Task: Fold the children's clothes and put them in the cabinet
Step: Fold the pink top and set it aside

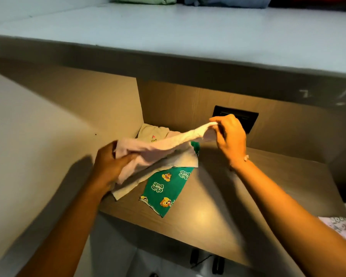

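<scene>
Pink garment (160,148) bunched, can't tell what kind. It hides most of the cream cloth (174,161) and part of the green printed piece (165,188) on the shelf (218,196). My left hand (110,164) is clamped on its lower end, right hand (231,134) pinches the other end higher up; it's stretched btwn them, above the shelf.

Green printed garment (168,190): "Chip Dale", repeated, upside down.
</scene>
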